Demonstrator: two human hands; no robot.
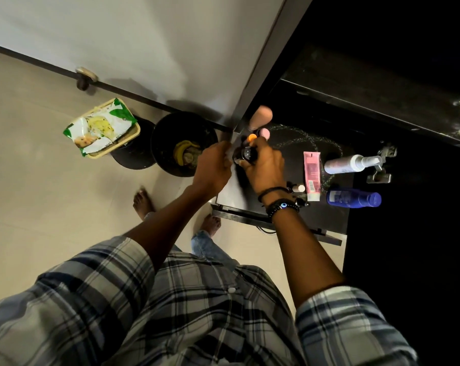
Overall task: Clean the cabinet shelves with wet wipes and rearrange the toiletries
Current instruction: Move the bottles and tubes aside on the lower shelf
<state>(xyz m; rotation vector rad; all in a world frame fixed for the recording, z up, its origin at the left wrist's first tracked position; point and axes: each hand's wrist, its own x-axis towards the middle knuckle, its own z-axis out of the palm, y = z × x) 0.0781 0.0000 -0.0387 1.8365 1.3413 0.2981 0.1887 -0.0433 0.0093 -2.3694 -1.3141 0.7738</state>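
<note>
**One dark bottle gripped at the shelf's left corner**

A single small dark bottle (pixel 246 154) was gripped in the right hand (pixel 263 169), fingers curled round it, above the left corner of the dark cabinet shelf (pixel 329 217). The left hand (pixel 214 166) was held against the bottle's other side with curled fingers; whether anything was held in it could not be told.

Three larger toiletries were laid on the shelf to the right of the hands: one pink tube (pixel 312 175), one white spray bottle (pixel 349 163) and one blue bottle (pixel 353 198). The tube lay between the right wrist and the other two. Behind the hands, one peach-coloured bottle (pixel 260 117), one pink cap (pixel 264 133) and one orange cap (pixel 251 138) were seen close together. Wet streaks were visible across the shelf surface.

On the floor to the left, one wet-wipes pack (pixel 102 126) was rested on one pale basket (pixel 133 133), well apart from the shelf. Beside it, one black bin (pixel 160 133) was stood with a banana peel inside. Two bare feet were seen below.
</note>
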